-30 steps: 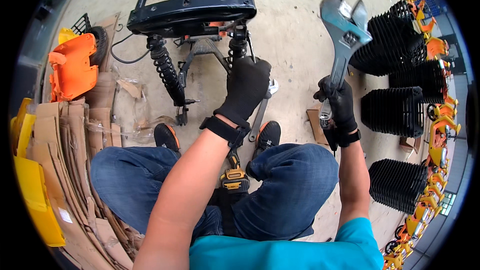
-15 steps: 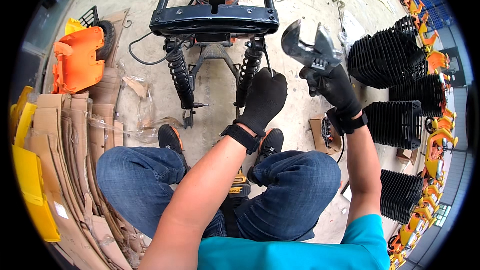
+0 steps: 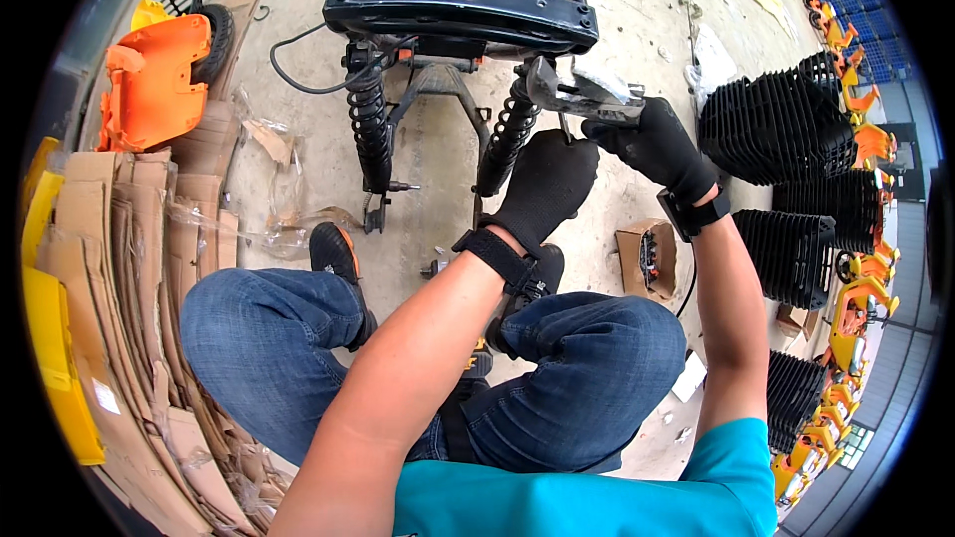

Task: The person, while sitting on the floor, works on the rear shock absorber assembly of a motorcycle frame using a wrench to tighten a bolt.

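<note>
My left hand (image 3: 549, 179), in a black glove, is closed around a thin metal rod (image 3: 565, 127) beside the right coil-spring shock absorber (image 3: 509, 129). Most of the rod is hidden by the fist. My gloved right hand (image 3: 659, 144) grips a large silver adjustable wrench (image 3: 597, 99), with its jaws reaching left to the top of that shock absorber. Whether the wrench touches the rod or the shock is hard to tell. A black metal frame (image 3: 460, 15) crosses above, and the left shock absorber (image 3: 368, 124) hangs below it.
Flattened cardboard (image 3: 139, 239) is stacked at left, beside an orange plastic body panel (image 3: 154, 85). Black slatted stacks (image 3: 776, 119) stand at right. A small open carton (image 3: 647, 257) lies near my right knee. Below my left hand, a yellow-black tool (image 3: 478, 360) rests between my legs.
The wrench has swung left and down from its raised position, and its jaws now lie near the shock's top. The frame sits farther right in the view. Both hands keep their grip.
</note>
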Demonstrator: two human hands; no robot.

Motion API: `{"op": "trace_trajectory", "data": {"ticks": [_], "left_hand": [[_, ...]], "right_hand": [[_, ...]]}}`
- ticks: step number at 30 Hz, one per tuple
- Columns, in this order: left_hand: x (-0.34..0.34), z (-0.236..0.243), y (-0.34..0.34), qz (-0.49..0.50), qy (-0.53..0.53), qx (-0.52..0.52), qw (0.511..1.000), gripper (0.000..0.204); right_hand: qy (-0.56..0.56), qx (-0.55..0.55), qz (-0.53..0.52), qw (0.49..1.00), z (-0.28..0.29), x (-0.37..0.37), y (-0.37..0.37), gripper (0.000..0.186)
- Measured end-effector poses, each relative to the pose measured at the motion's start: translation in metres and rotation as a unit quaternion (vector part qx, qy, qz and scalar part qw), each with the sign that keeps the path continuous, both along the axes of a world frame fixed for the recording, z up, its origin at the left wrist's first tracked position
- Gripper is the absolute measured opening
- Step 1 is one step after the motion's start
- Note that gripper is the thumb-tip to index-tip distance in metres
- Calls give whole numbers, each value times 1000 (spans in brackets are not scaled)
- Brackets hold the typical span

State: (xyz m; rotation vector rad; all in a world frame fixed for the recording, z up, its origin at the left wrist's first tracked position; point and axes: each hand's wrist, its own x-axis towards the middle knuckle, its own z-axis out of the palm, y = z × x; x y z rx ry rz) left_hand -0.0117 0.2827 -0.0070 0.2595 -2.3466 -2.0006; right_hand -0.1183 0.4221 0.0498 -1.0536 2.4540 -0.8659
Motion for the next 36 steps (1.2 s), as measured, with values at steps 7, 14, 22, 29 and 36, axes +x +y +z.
{"op": "trace_trajectory", "data": {"ticks": [7,14,22,29,36], "left_hand": [[-3,-18,2,-5,159,-270,950,21],[-3,-4,0,12,161,-225,961,18],[-4,-11,5,27,203,-287,936,13],[-5,-25,11,27,164,-223,960,14],[-1,-10,9,54,-79,94,991,14]], "right_hand": [[22,2,-46,999,-20,-1,-1,22],[67,-66,-32,995,-16,9,3,23],[102,-83,-46,990,-8,10,0,26],[84,59,-66,993,17,10,-6,25],[12,83,-43,996,-3,4,-4,21]]}}
